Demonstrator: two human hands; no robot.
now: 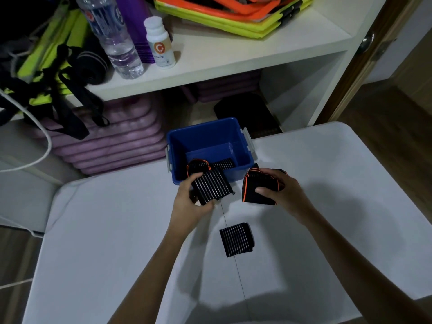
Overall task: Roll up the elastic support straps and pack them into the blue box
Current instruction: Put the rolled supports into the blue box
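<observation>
A white surface (117, 230) fills the lower part of the view, pushed up against a white shelf unit (233, 59). On the shelf lie a stack of orange and yellow-green folded items (233, 17), a tangle of yellow-green and black straps (51, 66), a purple container (133, 19), a clear water bottle (112, 36) and a small white supplement bottle (160, 43); under it sit stacked purple foam pads (117, 141). The blue box (208, 139) stands open at the far edge of the surface, and a black ribbed strap (223, 163) lies on its floor. The left hand (194, 202) grips a black ribbed strap with orange trim (210, 183), fingers curled round its near end, the far end reaching over the near rim of the box. The right hand (278, 190) holds a rolled black strap edged in orange (257, 188) just right of the box, thumb pressed on top and fingers wrapped round the far side. One more folded ribbed strap (237, 239) lies flat on the surface, nearer the person, between the two forearms and touching neither.
</observation>
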